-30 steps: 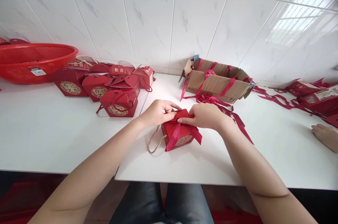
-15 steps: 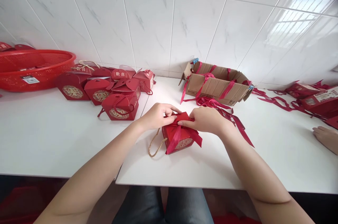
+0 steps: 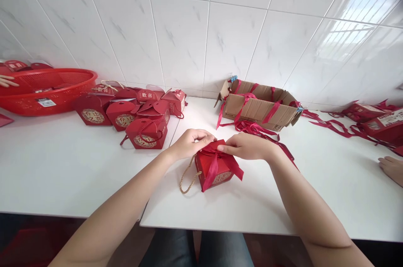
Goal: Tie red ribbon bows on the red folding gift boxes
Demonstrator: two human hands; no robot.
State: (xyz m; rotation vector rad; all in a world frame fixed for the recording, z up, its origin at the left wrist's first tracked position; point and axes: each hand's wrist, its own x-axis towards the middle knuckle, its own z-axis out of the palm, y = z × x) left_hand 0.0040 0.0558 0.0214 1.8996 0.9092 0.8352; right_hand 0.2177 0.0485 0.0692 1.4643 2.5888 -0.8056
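Observation:
A small red gift box (image 3: 206, 169) stands on the white table before me, with a red ribbon bow (image 3: 216, 157) tied across its top. Its twisted tan cord handle (image 3: 185, 191) droops onto the table at the left. My left hand (image 3: 191, 144) is closed at the box's upper left edge, thumb and forefinger against the top by the ribbon. From the right, my right hand (image 3: 252, 146) grips the top, its thumb on the box beside the knot. The fingertips behind the box are hidden. Two ribbon tails hang down the front.
Several red gift boxes (image 3: 146, 134) cluster at the left, beside a red plastic basket (image 3: 69, 101). Behind my hands stands a cardboard box (image 3: 252, 107) draped with red ribbons (image 3: 252, 126). Other people's hands show at the far left (image 3: 6, 81) and far right (image 3: 392, 169).
The view has tilted slightly upward. My right thumb has moved off the knot, a little to the right, baring more of the bow. Another person's hand has appeared over the basket at far left.

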